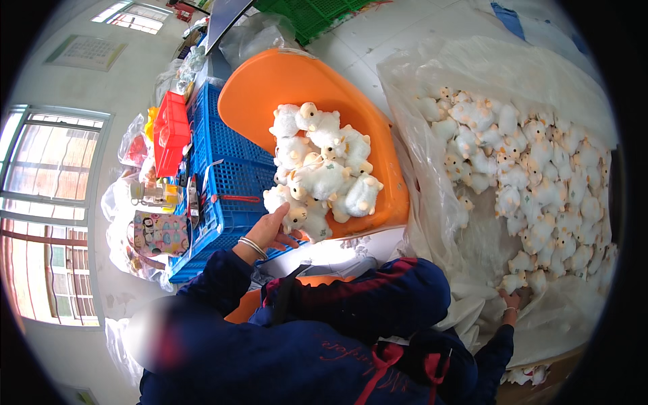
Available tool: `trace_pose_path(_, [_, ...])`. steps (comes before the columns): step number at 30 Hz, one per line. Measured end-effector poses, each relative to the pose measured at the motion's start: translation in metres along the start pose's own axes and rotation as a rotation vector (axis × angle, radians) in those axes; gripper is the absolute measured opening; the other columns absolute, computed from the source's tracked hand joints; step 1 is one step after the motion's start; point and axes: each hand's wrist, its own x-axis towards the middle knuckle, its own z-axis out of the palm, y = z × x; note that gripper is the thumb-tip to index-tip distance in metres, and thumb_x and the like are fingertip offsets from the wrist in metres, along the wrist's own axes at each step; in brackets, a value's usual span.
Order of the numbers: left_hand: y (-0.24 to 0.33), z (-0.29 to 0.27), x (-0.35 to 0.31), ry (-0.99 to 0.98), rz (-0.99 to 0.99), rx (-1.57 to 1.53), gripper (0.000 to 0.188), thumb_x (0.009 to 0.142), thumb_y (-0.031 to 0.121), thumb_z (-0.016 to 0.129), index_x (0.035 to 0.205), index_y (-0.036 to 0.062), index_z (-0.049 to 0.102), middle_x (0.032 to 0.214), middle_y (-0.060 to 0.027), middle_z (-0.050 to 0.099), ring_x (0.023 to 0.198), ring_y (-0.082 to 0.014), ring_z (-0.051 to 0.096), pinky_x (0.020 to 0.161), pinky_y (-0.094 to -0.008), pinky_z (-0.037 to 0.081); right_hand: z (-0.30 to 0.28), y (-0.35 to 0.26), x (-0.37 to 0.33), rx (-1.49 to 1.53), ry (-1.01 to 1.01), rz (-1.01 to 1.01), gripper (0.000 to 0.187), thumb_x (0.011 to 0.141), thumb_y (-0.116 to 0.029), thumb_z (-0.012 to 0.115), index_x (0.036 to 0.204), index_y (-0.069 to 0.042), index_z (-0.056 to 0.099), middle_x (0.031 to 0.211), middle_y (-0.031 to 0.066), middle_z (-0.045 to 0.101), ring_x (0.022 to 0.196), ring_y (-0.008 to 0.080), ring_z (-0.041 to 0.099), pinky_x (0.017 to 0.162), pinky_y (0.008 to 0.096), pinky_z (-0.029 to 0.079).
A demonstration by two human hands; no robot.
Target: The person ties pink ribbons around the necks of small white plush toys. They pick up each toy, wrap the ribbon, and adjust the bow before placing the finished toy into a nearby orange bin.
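Observation:
Several small white plush sheep [324, 181] with cream faces are heaped on an orange plastic seat [250, 88] in front of me. My left hand [268, 233], with a white bangle at the wrist, touches the near left sheep of this heap; its thumb and fingers are apart. Far to the right, my right hand [514, 302] reaches into a large clear plastic bag [432, 223] filled with more such sheep. The fingers there close about a plush sheep [514, 281] at the near edge of the pile, though they are partly hidden.
Left of the seat stands a blue plastic crate [233, 179], with a red bin [171, 133] and a patterned pouch [160, 233] beside it. Behind the seat is a green crate [317, 17]. A brown box edge [550, 378] shows at lower right. Windows line the left wall.

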Motion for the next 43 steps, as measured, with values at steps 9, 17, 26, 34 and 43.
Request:
trace_pose_path(9, [0.013,-0.001,-0.009,0.073,0.273,0.26,0.062,0.107,0.05,0.048,0.094,-0.0035,0.075,0.086,-0.0113,0.076,0.066,-0.0208,0.076,0.062,-0.0279,0.056,-0.005,-0.065,-0.046,-0.016,0.027,-0.036,0.056,0.078,-0.043,0.079,0.105,0.006,0.075,0.103,0.0221,0.074,0.09,0.0386,0.072,0.081,0.0503,0.056])
trace_pose_path(17, [-0.011,-0.017,-0.013,0.099,0.542,0.272,0.039,0.1,0.03,0.067,0.088,-0.0069,0.074,0.067,-0.0097,0.071,0.059,-0.0133,0.07,0.057,-0.0287,0.053,-0.081,-0.166,-0.1,0.262,0.125,-0.235,0.047,0.082,-0.031,0.076,0.115,0.003,0.07,0.113,0.0184,0.064,0.102,0.0354,0.066,0.09,0.0475,0.052])
trace_pose_path(26, [-0.03,-0.022,0.027,0.091,0.915,-0.139,0.022,0.101,0.015,0.068,0.092,-0.0041,0.071,0.072,-0.0039,0.069,0.063,-0.0054,0.057,0.058,-0.027,0.049,-0.149,-0.529,-0.324,0.164,-0.005,-0.99,0.043,0.08,-0.02,0.077,0.118,-0.001,0.073,0.121,0.0155,0.063,0.109,0.03,0.065,0.095,0.0407,0.053])
trace_pose_path(34, [-0.041,-0.011,0.07,0.216,1.226,-0.706,0.023,0.1,-0.001,0.057,0.122,-0.0001,0.063,0.128,-0.0123,0.059,0.119,-0.0193,0.057,0.102,-0.0302,0.047,-0.019,-0.749,-0.438,-0.339,-0.157,-1.147,0.052,0.081,-0.053,0.073,0.114,-0.013,0.079,0.113,0.0198,0.063,0.111,0.037,0.061,0.098,0.0459,0.051])
trace_pose_path(43, [-0.01,-0.021,0.091,0.366,1.233,-0.618,0.029,0.102,0.01,0.058,0.13,0.0008,0.063,0.137,-0.0153,0.062,0.13,-0.0321,0.055,0.113,-0.0392,0.04,0.021,-0.791,-0.434,-0.567,-0.225,-0.933,0.058,0.091,-0.062,0.069,0.096,-0.005,0.083,0.107,0.0243,0.066,0.104,0.0329,0.064,0.09,0.0408,0.053])
